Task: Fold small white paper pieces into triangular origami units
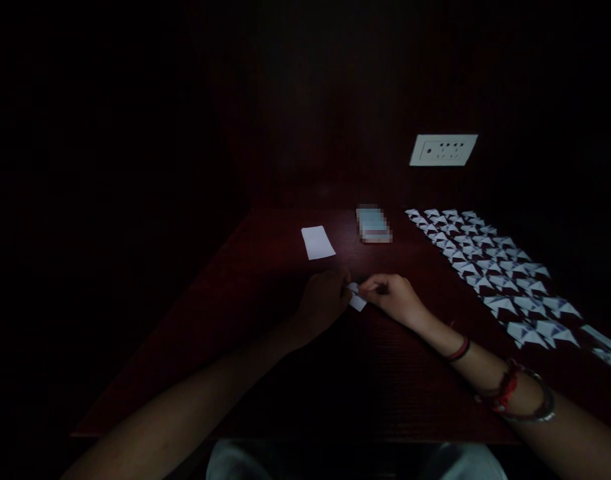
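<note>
Between my two hands, just above the dark red table (pixel 255 267), is a small piece of white folded paper (pixel 357 302). My left hand (pixel 326 293) pinches its left side, with the fingertips partly in shadow. On the other side, my right hand (pixel 393 295) grips the paper's upper right part between thumb and fingers. A flat stack of white paper (pixel 318 243) lies a little beyond my left hand. Many folded paper pieces (pixel 485 267) with pointed, wing-like corners stand in rows to the right of my right hand.
A blurred, pale blue rectangular object (pixel 373 224) lies near the table's far edge. On the wall behind is a white socket panel (pixel 443 150). A thin pale strip (pixel 604 340) lies at the far right. The surroundings are very dark.
</note>
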